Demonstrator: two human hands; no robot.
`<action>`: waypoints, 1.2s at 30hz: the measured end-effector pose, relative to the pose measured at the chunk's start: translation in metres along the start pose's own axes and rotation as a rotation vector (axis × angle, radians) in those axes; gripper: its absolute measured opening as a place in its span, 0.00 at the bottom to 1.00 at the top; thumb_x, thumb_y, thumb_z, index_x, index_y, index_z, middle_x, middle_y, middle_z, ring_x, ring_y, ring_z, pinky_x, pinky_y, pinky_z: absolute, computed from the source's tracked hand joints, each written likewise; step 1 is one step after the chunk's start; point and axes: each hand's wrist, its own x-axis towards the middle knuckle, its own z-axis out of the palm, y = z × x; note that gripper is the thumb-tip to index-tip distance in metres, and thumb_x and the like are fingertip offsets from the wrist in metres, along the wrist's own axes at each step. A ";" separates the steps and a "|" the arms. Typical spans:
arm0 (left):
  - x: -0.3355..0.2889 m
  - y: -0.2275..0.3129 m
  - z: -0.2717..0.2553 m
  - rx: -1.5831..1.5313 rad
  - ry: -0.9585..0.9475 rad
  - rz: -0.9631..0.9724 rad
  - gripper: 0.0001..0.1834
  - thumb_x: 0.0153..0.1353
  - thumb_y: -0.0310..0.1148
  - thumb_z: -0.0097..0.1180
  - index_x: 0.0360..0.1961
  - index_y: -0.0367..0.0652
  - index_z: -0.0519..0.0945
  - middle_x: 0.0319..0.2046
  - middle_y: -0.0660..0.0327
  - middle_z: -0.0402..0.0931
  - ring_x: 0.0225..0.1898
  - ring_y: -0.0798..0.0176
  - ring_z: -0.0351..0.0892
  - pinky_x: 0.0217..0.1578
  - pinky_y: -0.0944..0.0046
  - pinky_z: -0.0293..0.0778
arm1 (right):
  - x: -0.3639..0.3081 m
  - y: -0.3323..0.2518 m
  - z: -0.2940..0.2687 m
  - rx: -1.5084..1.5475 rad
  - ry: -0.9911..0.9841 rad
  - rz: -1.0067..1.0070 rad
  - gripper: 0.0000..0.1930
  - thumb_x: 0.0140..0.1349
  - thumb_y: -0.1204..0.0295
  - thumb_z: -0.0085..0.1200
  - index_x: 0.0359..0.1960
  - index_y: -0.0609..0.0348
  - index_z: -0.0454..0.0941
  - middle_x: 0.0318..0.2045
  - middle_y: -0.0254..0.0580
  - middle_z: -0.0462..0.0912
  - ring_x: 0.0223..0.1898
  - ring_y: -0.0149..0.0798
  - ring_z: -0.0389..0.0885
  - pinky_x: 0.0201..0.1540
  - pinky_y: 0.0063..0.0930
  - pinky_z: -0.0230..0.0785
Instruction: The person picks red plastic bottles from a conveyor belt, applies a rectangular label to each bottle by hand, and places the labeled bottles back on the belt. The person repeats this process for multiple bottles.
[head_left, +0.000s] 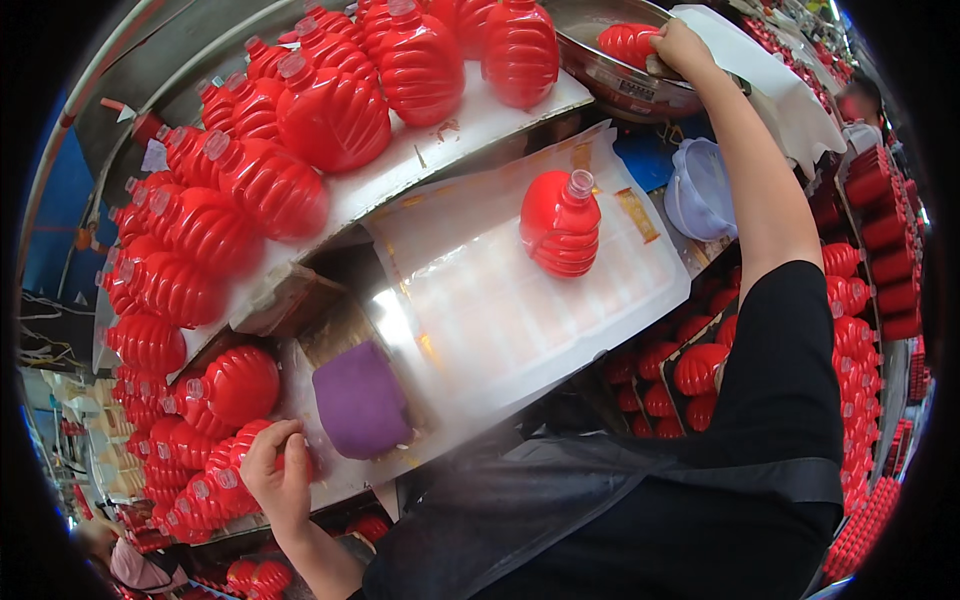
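Note:
My right hand (pixel 683 52) reaches to the far right and grips a ribbed red plastic bottle (pixel 628 44) inside a round steel basin (pixel 640 95). At the lower left, my left hand (pixel 277 478) hovers by a cluster of red bottles; its fingers are loosely curled and apart, with no object visible in them. One red bottle (pixel 560 235) with a clear threaded neck stands upright on the white plastic-covered worktop (pixel 480 330). Between it and my left hand lies a folded purple cloth (pixel 362 402).
Many red bottles (pixel 335 120) crowd a raised white shelf (pixel 420 150) along the back and left. A pale blue plastic basket (pixel 702 190) sits below the steel basin. Stacks of red bottles (pixel 850 350) fill the right side. Another person (pixel 140 560) appears at the lower left.

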 end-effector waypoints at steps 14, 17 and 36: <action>-0.002 0.037 0.041 0.070 -0.246 0.210 0.07 0.60 0.24 0.66 0.40 0.36 0.86 0.35 0.53 0.86 0.33 0.53 0.86 0.35 0.60 0.79 | 0.005 0.011 -0.010 1.124 -0.112 0.312 0.07 0.60 0.73 0.61 0.25 0.61 0.84 0.20 0.36 0.81 0.20 0.31 0.80 0.20 0.25 0.60; -0.003 0.034 0.034 0.051 -0.281 0.256 0.09 0.61 0.27 0.67 0.42 0.38 0.86 0.35 0.52 0.85 0.34 0.50 0.86 0.34 0.57 0.80 | 0.002 0.017 -0.033 1.056 0.053 0.302 0.10 0.64 0.67 0.59 0.32 0.62 0.85 0.26 0.39 0.84 0.26 0.34 0.83 0.28 0.27 0.66; 0.012 0.050 0.071 0.060 0.285 0.471 0.46 0.41 0.32 0.81 0.64 0.46 0.74 0.64 0.44 0.73 0.61 0.38 0.77 0.60 0.47 0.76 | -0.320 -0.336 -0.117 0.667 -0.886 -0.804 0.15 0.71 0.60 0.57 0.44 0.60 0.78 0.33 0.37 0.82 0.34 0.30 0.80 0.37 0.28 0.73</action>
